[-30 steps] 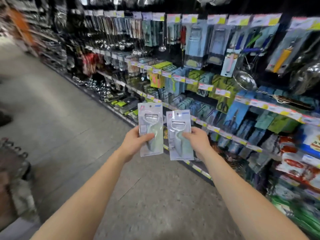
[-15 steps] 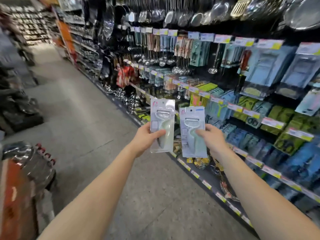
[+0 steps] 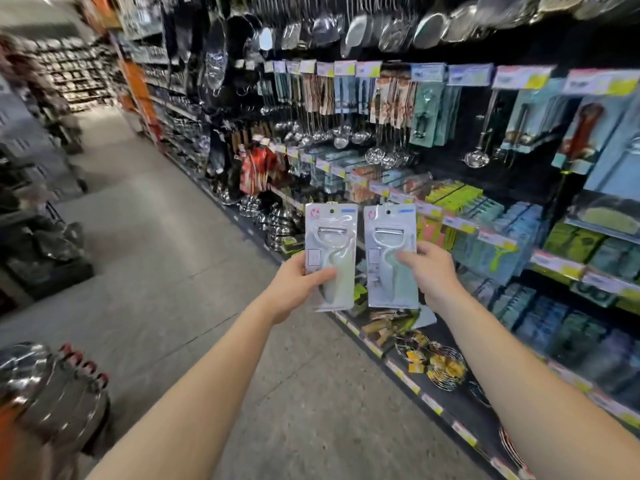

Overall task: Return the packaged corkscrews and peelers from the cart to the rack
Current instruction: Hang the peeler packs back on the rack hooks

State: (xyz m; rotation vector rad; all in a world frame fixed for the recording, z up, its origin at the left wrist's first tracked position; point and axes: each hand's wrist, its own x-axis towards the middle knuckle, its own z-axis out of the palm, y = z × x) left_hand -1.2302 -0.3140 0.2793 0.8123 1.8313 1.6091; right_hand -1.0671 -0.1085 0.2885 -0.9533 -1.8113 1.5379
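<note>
Left hand (image 3: 294, 285) pinches the left peeler pack (image 3: 330, 254) low on its card, thumb across the front, fingers behind. Right hand (image 3: 433, 271) grips the right peeler pack (image 3: 391, 254) the same way. Both packs are upright at centre view, side by side and just apart, hang holes at 12 o'clock.

Judged light: thin card under a slick blister, apt to bend or slip. Hold the card edges, leaving the hole free for a peg.

Rack (image 3: 460, 223) fills 1 to 4 o'clock. Aisle floor (image 3: 173, 237) at 9 o'clock. Blurred steel ware (image 3: 45, 386) at 8 o'clock; whether it is the cart, cannot tell.
</note>
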